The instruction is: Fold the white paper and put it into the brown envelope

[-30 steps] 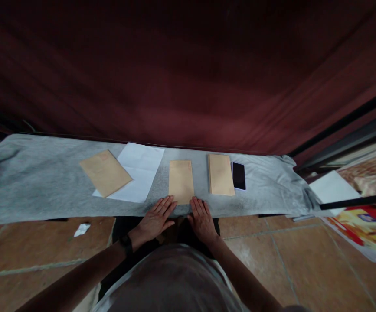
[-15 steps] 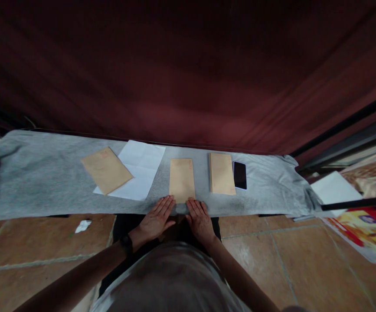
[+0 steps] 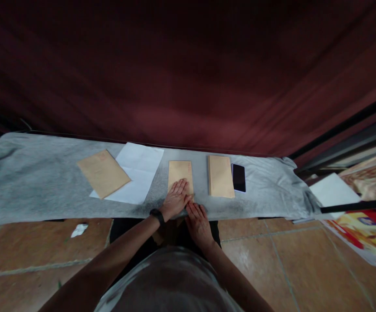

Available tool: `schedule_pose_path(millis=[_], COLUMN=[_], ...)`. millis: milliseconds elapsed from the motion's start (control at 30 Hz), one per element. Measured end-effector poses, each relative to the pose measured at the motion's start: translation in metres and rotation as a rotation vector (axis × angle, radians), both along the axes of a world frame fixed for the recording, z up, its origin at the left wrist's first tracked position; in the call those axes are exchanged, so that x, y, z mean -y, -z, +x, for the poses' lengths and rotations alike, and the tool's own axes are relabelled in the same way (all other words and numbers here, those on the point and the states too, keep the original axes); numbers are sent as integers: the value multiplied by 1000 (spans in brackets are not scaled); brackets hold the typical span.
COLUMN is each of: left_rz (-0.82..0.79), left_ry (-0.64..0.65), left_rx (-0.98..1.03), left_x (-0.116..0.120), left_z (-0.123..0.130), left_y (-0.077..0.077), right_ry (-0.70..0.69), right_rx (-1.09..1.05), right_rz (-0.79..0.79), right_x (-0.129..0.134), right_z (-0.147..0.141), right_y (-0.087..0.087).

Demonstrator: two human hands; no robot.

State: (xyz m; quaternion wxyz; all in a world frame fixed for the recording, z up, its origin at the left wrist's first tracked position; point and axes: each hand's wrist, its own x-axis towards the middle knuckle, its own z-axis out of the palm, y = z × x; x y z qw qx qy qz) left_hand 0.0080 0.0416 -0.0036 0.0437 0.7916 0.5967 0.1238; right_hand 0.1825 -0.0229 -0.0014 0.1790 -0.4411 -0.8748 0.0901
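Observation:
A brown paper envelope (image 3: 179, 169) with small red print lies upright in front of me on the grey cloth. My left hand (image 3: 176, 199) rests flat across its lower half, fingers stretched out and pointing away from me. At the envelope's near right corner, my right hand (image 3: 199, 223) lies with its fingers extended, the fingertips close to the left hand's thumb. Both hands are open, and neither grasps anything. The near edge of the envelope is mostly hidden under the hands.
To the right are a stack of brown envelopes (image 3: 220, 177) and a dark-screened phone (image 3: 239, 177). On the left, another brown envelope (image 3: 103, 173) overlaps white paper sheets (image 3: 138, 173). Grey cloth (image 3: 44, 173) covers the narrow surface, backed by a dark red panel (image 3: 174, 95).
My left hand has moved up and right, from the envelope's near left corner onto its lower half. My right hand has stayed near the right corner.

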Motion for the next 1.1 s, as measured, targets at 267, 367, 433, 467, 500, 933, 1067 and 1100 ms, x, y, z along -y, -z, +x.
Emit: schedule_pose_path(millis=[267, 367, 433, 467, 500, 933, 1067, 1100], left_rz=[-30, -48, -49, -46, -40, 105, 118, 122], left_ry=[-67, -89, -95, -95, -93, -67, 20, 42], left_rx=[4, 0, -8, -12, -17, -49, -76, -77], left_x=[-41, -48, -49, -49, -49, 16, 53, 61], left_z=[8, 9, 9, 9, 9, -21, -20, -20], left_y=[-2, -4, -4, -4, -4, 1, 2, 2], right_ry=[-10, -6, -5, -4, -3, 20, 27, 31], right_rx=[-55, -74, -80, -81, -82, -62, -57, -57], right_rz=[6, 12, 13, 13, 13, 29, 20, 22], right_x=[1, 2, 2, 3, 3, 2, 1, 1], right_z=[-1, -1, -1, -1, -1, -3, -6, -7], right_y=[1, -1, -1, -1, -1, -1, -4, -4])
